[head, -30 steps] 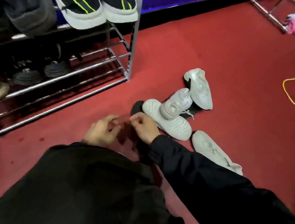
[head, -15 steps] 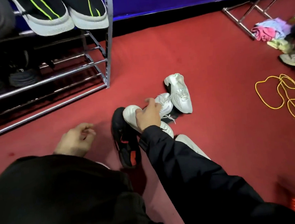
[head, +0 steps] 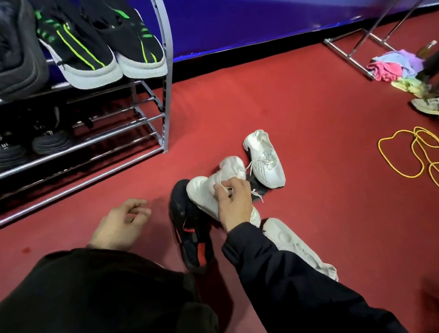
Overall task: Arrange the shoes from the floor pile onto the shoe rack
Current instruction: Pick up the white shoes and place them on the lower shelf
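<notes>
Head view shows the left hand (head: 120,224) loosely curled and empty above the red floor (head: 301,111), the right hand (head: 233,205) gripping a sole-up white shoe (head: 207,194) whose long axis runs near-right to far-left, its heel hidden beneath the wrist, before the shoe rack (head: 164,112).

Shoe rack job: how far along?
Done: black-and-green pair sits on the shoe rack, dark shoes below. In hand: right hand grips a white shoe; left hand empty. Left: black shoe and two more white shoes on the floor.
</notes>
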### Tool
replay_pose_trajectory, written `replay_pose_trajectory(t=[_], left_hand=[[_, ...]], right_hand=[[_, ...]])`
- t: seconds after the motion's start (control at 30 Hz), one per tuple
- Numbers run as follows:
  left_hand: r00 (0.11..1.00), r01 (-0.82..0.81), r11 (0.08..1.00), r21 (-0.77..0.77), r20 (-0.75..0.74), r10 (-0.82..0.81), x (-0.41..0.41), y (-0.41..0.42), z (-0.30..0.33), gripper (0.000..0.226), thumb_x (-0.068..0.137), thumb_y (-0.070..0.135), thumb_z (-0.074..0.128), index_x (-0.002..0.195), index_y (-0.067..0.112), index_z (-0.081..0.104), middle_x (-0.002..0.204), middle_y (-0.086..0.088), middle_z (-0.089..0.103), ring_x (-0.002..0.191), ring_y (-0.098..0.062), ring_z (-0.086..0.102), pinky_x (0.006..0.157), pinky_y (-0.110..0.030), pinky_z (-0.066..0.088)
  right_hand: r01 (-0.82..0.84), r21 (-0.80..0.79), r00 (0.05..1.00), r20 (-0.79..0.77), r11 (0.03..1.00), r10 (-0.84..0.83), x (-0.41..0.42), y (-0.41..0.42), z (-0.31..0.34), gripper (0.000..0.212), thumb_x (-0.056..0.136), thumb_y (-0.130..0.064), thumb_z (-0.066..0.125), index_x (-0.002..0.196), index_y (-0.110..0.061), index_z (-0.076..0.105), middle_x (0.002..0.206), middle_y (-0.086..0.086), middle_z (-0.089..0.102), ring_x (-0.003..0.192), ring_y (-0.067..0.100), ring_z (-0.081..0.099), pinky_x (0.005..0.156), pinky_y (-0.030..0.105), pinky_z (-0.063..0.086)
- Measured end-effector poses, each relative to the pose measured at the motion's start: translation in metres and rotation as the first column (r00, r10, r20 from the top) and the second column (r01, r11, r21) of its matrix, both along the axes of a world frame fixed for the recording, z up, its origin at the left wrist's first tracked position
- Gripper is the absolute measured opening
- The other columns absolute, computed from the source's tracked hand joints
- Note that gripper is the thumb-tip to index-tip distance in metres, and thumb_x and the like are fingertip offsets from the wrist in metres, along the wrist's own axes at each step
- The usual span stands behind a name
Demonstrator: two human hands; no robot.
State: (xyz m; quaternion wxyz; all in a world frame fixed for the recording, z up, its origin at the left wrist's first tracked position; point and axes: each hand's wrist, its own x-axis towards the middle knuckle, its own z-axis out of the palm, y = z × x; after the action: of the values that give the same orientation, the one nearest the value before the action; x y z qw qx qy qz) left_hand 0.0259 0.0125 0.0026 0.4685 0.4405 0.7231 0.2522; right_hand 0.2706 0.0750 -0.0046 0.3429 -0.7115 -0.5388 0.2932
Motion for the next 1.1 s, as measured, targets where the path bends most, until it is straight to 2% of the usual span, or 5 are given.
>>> replay_pose_trajectory(t=[0.17,0.33,0.67,0.87,1.1], left_hand=[[0.837,-0.078,0.985,-0.157,0.526,0.15,0.026,0.01,0.024,0.051,0.086,0.061,0.062,0.122,0.024,0.058,0.111,-0.007,0.071,0.1,-0.028,0.07,0.081,-0.042,0.058],[0.902,-0.173,0.979,-0.106,0.381,0.2,0.024,0.013,0.015,0.053,0.087,0.023,0.073,0.131,0.009,0.047,0.095,-0.011,0.072,0.078,-0.025,0.072,0.073,-0.042,0.059],[0.876,-0.078,0.994,-0.077,0.471,0.106,0.03,0.032,0.034,0.051,0.078,0.052,0.077,0.114,0.018,0.066,0.088,-0.008,0.077,0.065,-0.018,0.068,0.06,-0.032,0.053],[0.797,-0.148,0.948,-0.283,0.533,0.284,0.031,0.039,0.036,0.045,0.097,0.043,0.056,0.111,0.001,0.069,0.061,-0.001,0.073,0.045,-0.01,0.065,0.042,-0.018,0.051],[0.846,-0.226,0.933,-0.281,0.418,0.33,0.034,0.035,0.04,0.036,0.092,0.042,0.061,0.092,0.01,0.077,0.079,-0.015,0.077,0.063,-0.027,0.069,0.056,-0.03,0.053]], right_hand=[[-0.307,0.164,0.936,-0.129,0.938,0.328,-0.033,-0.061,0.029,0.009,0.091,-0.021,0.073,0.091,-0.012,0.072,0.113,0.002,0.053,0.099,-0.01,0.054,0.082,0.007,0.041],[-0.52,0.047,0.825,-0.229,0.853,0.516,-0.045,-0.061,0.032,0.011,0.096,-0.027,0.067,0.102,-0.022,0.074,0.103,-0.008,0.068,0.096,0.005,0.064,0.085,0.017,0.049],[0.642,-0.341,0.728,-0.013,0.687,-0.686,0.08,0.114,-0.06,0.066,0.088,-0.024,0.065,0.147,-0.012,0.037,0.147,0.022,0.04,0.125,0.038,0.052,0.107,0.038,0.038],[0.571,-0.509,0.563,-0.327,0.644,-0.759,0.147,0.135,-0.093,0.038,0.094,-0.022,0.061,0.127,-0.005,0.051,0.068,0.006,0.072,0.057,0.015,0.07,0.049,0.027,0.056],[0.654,-0.147,0.587,-0.521,0.742,-0.62,0.141,0.133,-0.053,0.019,0.081,-0.011,0.053,0.095,-0.022,0.06,0.091,0.013,0.066,0.066,0.022,0.056,0.055,0.027,0.045]])
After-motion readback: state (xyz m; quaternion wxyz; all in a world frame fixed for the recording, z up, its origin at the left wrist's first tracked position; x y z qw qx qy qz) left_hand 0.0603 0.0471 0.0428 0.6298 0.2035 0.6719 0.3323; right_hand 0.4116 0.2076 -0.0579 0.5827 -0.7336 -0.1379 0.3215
